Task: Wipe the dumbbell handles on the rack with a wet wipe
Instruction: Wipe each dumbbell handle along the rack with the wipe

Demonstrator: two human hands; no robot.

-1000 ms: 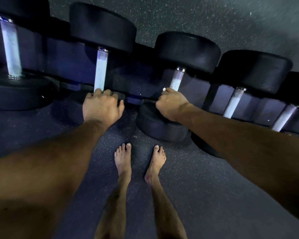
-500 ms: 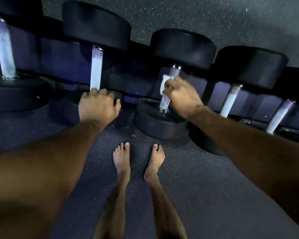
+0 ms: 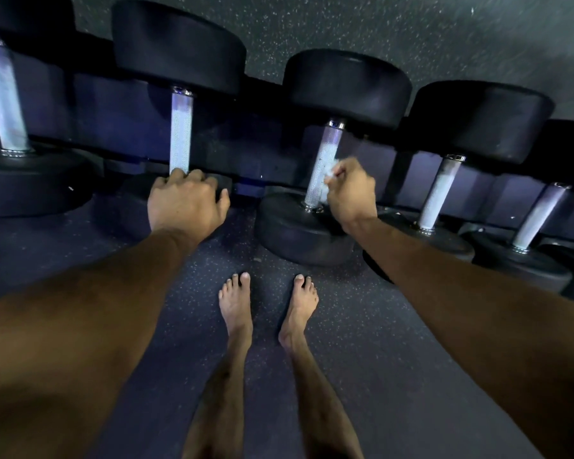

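The right hand point(image 3: 350, 190) pinches the wet wipe point(image 3: 332, 177) against the third handle point(image 3: 323, 167). The left hand point(image 3: 186, 202) rests curled on a weight point(image 3: 131, 207). Two handles to the right likely remain.

wet wipe point(image 3: 329, 175): white, crumpled, against handle | dumbbell handles point(image 3: 180, 134): knurled silver, tilted, racked in row

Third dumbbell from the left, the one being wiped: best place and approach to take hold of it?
Judging by shape, take the third dumbbell by its knurled handle, mid-length, grip wrapped around the bar. Come from the front, above the near head: the wide heads block both ends. The right hand with the wipe already sits there.
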